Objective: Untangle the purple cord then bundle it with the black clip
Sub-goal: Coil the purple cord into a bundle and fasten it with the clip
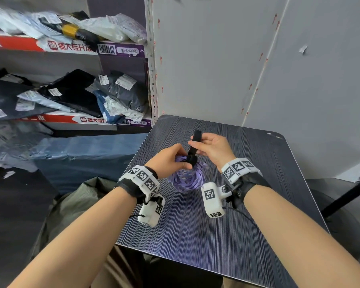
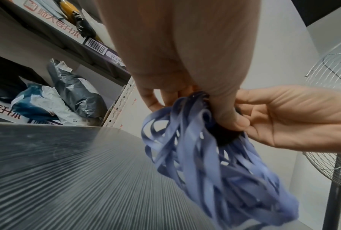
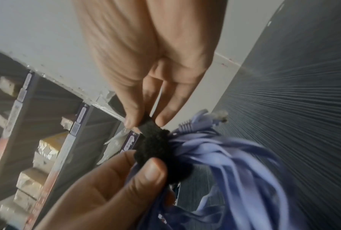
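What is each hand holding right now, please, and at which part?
The left hand pinches the coiled cord at its wrapped top; the right hand pinches the clip by its free end.

Upper shelf label (image 1: pixel 128 50): "80-4-XXXX", w/ barcode beside. Lower shelf label (image 1: pixel 139 122): "80-5-XXXX". Red shelf strips (image 1: pixel 71 46): Chinese chars, partly hidden. Parcel labels unreadable.

Left hand (image 1: pixel 170 161) covers the near stretch of the clip (image 1: pixel 192 151), so whether the strap closes round the cord (image 1: pixel 187 179) beneath the thumb can't be told. Right hand (image 1: pixel 213 149) hides the strap's middle. In the wrist views the cord's hanging loops blur, running off the bottom edge.
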